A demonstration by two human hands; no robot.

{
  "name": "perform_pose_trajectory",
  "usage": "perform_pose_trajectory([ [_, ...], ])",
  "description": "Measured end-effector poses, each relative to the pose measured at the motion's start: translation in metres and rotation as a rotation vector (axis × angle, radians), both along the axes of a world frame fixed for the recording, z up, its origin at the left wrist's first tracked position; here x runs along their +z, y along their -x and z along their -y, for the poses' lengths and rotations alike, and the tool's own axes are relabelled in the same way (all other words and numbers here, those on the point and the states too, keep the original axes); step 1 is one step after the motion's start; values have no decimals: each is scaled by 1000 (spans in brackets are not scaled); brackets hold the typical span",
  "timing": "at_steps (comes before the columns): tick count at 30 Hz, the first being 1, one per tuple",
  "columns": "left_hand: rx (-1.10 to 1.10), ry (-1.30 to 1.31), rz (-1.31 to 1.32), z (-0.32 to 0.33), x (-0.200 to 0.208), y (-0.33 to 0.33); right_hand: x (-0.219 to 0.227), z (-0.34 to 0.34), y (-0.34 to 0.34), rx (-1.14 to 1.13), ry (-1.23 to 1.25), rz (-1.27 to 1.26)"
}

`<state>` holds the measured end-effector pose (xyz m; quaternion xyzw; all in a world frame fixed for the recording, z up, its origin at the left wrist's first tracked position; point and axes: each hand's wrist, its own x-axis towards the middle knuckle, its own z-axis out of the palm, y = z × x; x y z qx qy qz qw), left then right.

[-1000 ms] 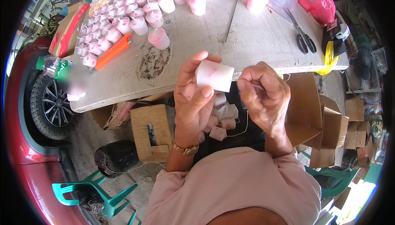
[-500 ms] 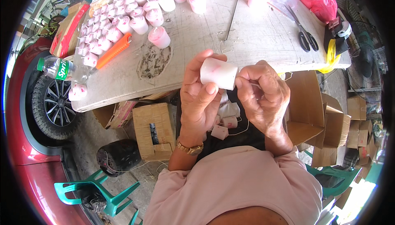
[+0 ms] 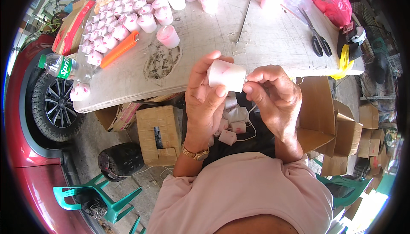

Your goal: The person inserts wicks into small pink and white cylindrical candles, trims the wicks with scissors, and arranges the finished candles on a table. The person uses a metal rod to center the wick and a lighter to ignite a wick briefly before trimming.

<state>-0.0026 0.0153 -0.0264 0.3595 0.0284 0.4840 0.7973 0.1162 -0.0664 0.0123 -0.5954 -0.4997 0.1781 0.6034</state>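
Note:
A whitish-pink candle lies sideways in my left hand, the thumb below it and the fingers curled around its far side. At its right end, the thumb and forefinger of my right hand pinch a small bit of wick, mostly hidden by the fingertips. A thin white cord hangs below my right hand and curves down to my lap. Several more pale candles rest there on dark cloth.
Rows of pink-white candles cover the table's far left. Near them lie an orange-handled tool, a single candle and a plastic bottle. Scissors and a thin rod lie rightward. Cardboard boxes stand below.
My right fingertips have drawn together at the candle's end. The cord that showed beside my right fingers now hangs lower, beneath the hand. My left hand keeps its hold.

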Motion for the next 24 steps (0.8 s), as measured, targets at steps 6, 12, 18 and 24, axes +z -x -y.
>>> perform_pose_trajectory([
  [6, 18, 19, -2, -1, 1, 3, 7, 2, -3, 22, 93, 28],
  [12, 18, 12, -5, -1, 1, 4, 6, -2, -4, -41, -62, 259],
  [18, 8, 30, 0, 2, 2, 3, 6, -4, -6, -71, -77, 373],
  [24, 3, 19, -16, 2, 1, 1, 5, -5, -2, -63, -52, 354],
])
